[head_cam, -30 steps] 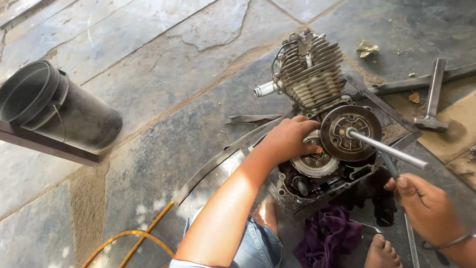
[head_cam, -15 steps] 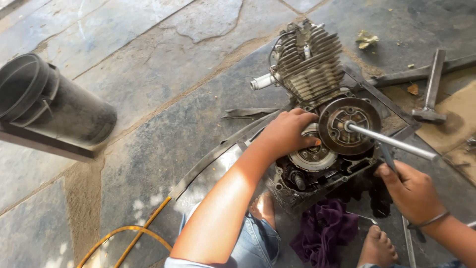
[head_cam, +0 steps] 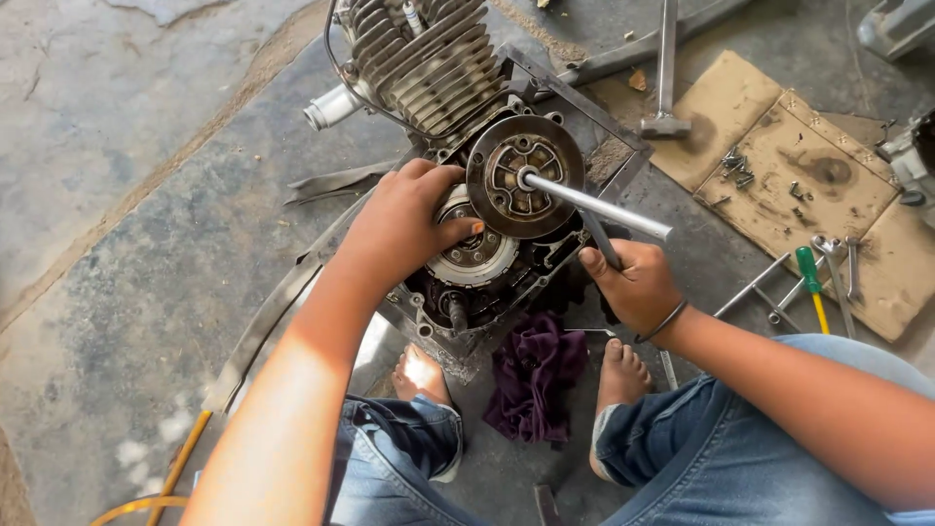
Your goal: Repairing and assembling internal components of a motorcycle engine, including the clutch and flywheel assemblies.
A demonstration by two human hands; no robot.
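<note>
This is an informal open-air motorcycle repair spot, worked at ground level on a stone-slab floor (head_cam: 127, 244). An opened engine (head_cam: 458, 146) with cooling fins sits on the ground. Flattened cardboard (head_cam: 779, 166) serves as a parts mat holding loose bolts (head_cam: 737, 166), and a green-handled screwdriver (head_cam: 810, 282) and wrenches (head_cam: 838, 255) lie nearby.

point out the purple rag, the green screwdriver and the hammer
purple rag (head_cam: 534, 375), head view, middle of the bunched cloth
green screwdriver (head_cam: 807, 265), head view, on the green handle
hammer (head_cam: 666, 125), head view, on the head lying near the cardboard
</note>
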